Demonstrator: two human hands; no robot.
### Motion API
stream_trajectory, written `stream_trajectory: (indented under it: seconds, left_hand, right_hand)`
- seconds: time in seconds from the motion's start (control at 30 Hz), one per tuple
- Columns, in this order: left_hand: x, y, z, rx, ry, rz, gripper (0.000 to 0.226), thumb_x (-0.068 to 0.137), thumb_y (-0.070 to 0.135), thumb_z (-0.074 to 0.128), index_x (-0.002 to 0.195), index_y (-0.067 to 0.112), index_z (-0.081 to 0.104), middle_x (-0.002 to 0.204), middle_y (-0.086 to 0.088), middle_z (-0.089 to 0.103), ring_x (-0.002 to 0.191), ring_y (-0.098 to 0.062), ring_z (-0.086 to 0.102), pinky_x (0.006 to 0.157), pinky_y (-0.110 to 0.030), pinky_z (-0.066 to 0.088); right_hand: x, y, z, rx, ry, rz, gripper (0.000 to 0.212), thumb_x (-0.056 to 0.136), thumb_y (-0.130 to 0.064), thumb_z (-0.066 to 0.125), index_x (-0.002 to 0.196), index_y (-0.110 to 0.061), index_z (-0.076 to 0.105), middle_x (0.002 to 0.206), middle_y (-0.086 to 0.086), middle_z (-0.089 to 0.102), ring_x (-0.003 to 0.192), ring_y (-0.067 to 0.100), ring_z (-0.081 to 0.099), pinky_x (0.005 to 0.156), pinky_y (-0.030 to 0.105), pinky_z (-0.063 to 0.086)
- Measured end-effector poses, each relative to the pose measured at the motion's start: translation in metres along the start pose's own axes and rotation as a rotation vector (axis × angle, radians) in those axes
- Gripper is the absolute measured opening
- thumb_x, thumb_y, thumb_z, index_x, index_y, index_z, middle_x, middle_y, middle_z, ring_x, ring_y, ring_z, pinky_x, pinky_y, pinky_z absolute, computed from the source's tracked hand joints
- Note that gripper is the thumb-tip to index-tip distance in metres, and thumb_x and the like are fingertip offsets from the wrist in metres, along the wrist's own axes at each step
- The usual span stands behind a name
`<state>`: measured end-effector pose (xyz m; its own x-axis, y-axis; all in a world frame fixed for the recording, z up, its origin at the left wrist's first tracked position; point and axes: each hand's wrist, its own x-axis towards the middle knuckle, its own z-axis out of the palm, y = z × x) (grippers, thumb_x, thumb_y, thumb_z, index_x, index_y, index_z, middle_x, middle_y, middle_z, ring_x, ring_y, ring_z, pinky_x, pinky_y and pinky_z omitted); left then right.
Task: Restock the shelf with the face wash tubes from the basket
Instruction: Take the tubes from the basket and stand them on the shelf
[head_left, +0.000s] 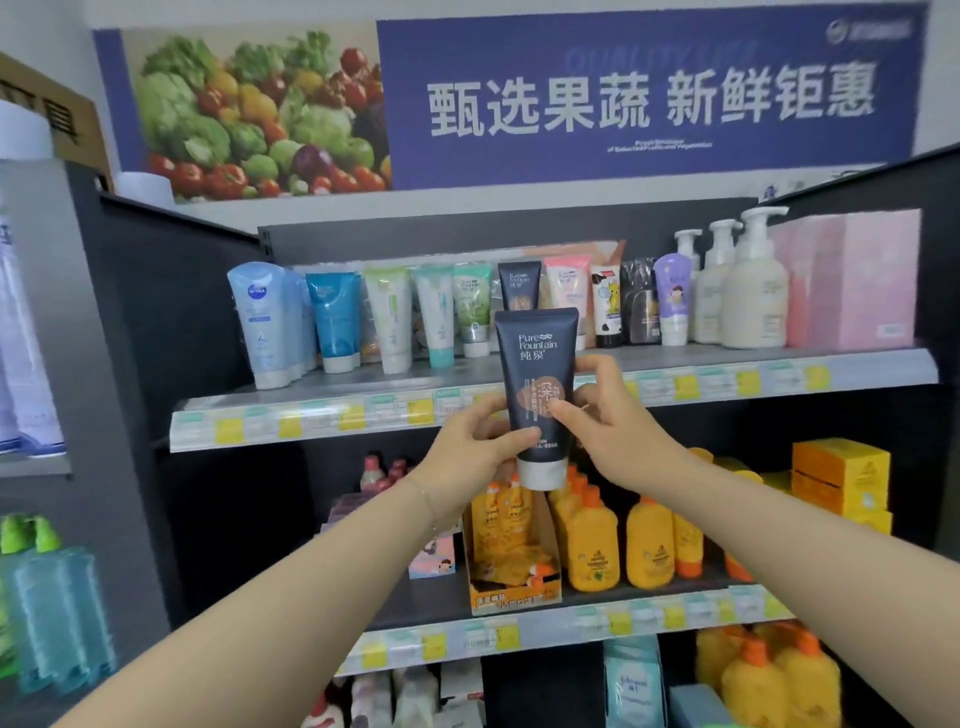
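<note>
A dark navy face wash tube (537, 384) with a grey cap pointing down is held upright in front of the top shelf (519, 400). My left hand (472, 452) grips its lower left side and my right hand (610, 421) grips its right side. Directly behind it a matching navy tube (518, 285) stands on the top shelf in a row of other tubes: light blue (260, 322), teal (333, 317), white-green (390, 317) and pink (569, 291). The basket is out of view.
White pump bottles (753, 296) and a pink box (852, 280) fill the top shelf's right end. Orange bottles (592, 540) and boxes (839, 478) stand on the shelf below. A dark side panel (171, 322) bounds the shelf on the left.
</note>
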<state>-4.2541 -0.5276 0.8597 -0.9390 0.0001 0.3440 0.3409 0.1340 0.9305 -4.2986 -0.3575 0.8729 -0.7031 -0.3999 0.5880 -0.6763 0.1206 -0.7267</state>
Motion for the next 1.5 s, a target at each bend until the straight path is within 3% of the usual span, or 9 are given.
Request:
stream_trajectory:
  seconds: [0.07,0.2,0.53,0.8,0.93,1.07,1.2,1.33,1.5]
  left_hand:
    - [0.009,0.009,0.003,-0.010,-0.004,0.006,0.039,0.091,0.010,0.064,0.128,0.017,0.056,0.112,-0.006,0.071,0.103,-0.019,0.069,0.088,-0.036,0.056]
    - [0.030,0.029,0.012,0.010,0.033,0.038,0.038,0.090,0.011,0.066,0.126,0.019,0.057,0.112,0.000,0.071,0.105,-0.016,0.067,0.089,-0.034,0.054]
    - [0.098,0.060,0.037,0.113,0.227,0.064,0.053,0.085,0.017,0.073,0.132,0.021,0.050,0.124,-0.012,0.060,0.111,-0.026,0.062,0.096,-0.044,0.053]
    - [0.139,0.069,0.038,0.100,0.232,0.088,0.035,0.089,0.008,0.066,0.116,0.026,0.052,0.102,-0.013,0.067,0.087,-0.019,0.063,0.090,-0.038,0.052]
    - [0.167,0.070,0.030,0.104,0.283,0.101,0.038,0.089,0.004,0.065,0.118,0.023,0.050,0.078,-0.001,0.060,0.057,-0.004,0.059,0.070,-0.025,0.053]
    - [0.201,0.065,0.014,0.136,0.352,0.080,0.042,0.086,0.006,0.070,0.123,0.019,0.054,0.088,-0.008,0.064,0.070,-0.014,0.058,0.072,-0.030,0.053]
    - [0.235,0.059,-0.001,0.224,0.390,0.075,0.047,0.082,0.006,0.074,0.125,0.015,0.056,0.097,-0.009,0.064,0.071,-0.018,0.061,0.061,-0.028,0.053]
    - [0.265,0.046,-0.016,0.313,0.435,0.044,0.050,0.077,0.002,0.078,0.123,0.011,0.058,0.098,-0.017,0.065,0.075,-0.023,0.062,0.059,-0.028,0.049]
    - [0.293,0.022,-0.026,0.439,0.490,-0.041,0.054,0.071,0.010,0.085,0.119,0.011,0.059,0.105,-0.016,0.068,0.095,-0.029,0.066,0.086,-0.041,0.055]
  right_hand:
    - [0.006,-0.001,-0.006,0.003,0.059,0.005,0.026,0.098,-0.024,0.055,0.116,-0.025,0.036,0.101,0.005,0.066,0.082,0.006,0.065,0.066,0.019,0.051]
    - [0.027,-0.003,-0.025,-0.068,0.137,0.013,0.025,0.096,-0.033,0.058,0.112,-0.021,0.043,0.102,0.003,0.062,0.089,0.014,0.061,0.076,0.031,0.052]
    - [0.094,0.002,-0.069,-0.040,0.178,-0.001,0.025,0.095,-0.033,0.059,0.106,-0.015,0.045,0.085,0.002,0.058,0.074,0.015,0.057,0.063,0.029,0.043]
    - [0.141,0.015,-0.080,-0.069,0.170,0.032,0.026,0.095,-0.035,0.058,0.104,-0.017,0.042,0.091,0.005,0.061,0.082,0.021,0.060,0.071,0.035,0.047]
    - [0.175,0.020,-0.076,-0.022,0.200,0.058,0.021,0.093,-0.030,0.061,0.103,-0.019,0.045,0.086,-0.002,0.055,0.087,0.024,0.060,0.080,0.037,0.050]
    - [0.209,0.030,-0.070,0.032,0.201,0.102,0.023,0.090,-0.010,0.052,0.108,-0.024,0.056,0.101,0.004,0.061,0.097,0.028,0.062,0.090,0.045,0.053]
    - [0.235,0.046,-0.059,0.081,0.186,0.178,0.041,0.085,0.000,0.044,0.110,-0.026,0.064,0.099,0.007,0.065,0.090,0.029,0.062,0.063,0.031,0.047]
    - [0.254,0.061,-0.048,0.134,0.156,0.300,0.036,0.086,0.000,0.042,0.091,-0.030,0.060,0.103,0.011,0.066,0.093,0.031,0.064,0.069,0.033,0.049]
    - [0.270,0.081,-0.039,0.141,0.119,0.384,0.026,0.092,-0.002,0.043,0.109,-0.016,0.056,0.111,0.013,0.062,0.097,0.028,0.061,0.074,0.035,0.052]
